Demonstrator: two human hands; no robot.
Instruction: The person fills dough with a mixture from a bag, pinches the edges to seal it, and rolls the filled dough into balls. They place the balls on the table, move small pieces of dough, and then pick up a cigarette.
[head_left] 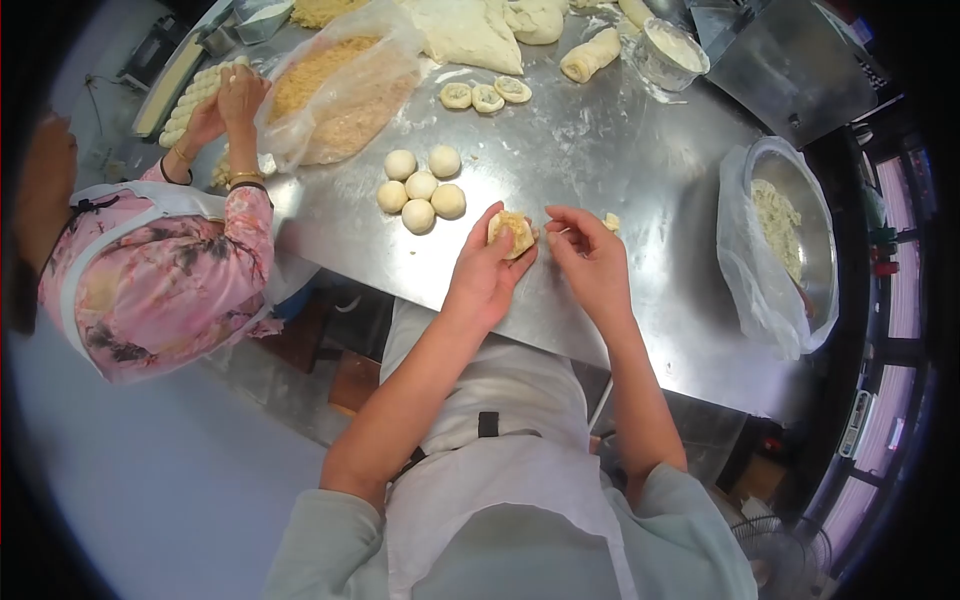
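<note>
My left hand point(487, 270) holds a piece of dough with crumbly yellow filling point(512, 234), its thumb pressed on the filling. Just to the right, my right hand point(590, 255) has its fingers curled with the thumb near the index finger; whether anything is between them is too small to tell. A small dough bit point(611, 221) lies beside that hand. Several round dough balls point(421, 185) sit in a cluster on the metal table point(560, 140), left of my hands. Three filled dough pieces point(487, 98) lie farther back.
A co-worker point(165, 260) stands at the left, hands over rows of dough pieces point(195, 100). Behind are a plastic bag of orange-yellow filling point(345, 95), a dough slab point(465, 35), a dough roll point(591, 55) and a flour tub point(672, 55). A plastic-lined bowl point(820, 235) stands right.
</note>
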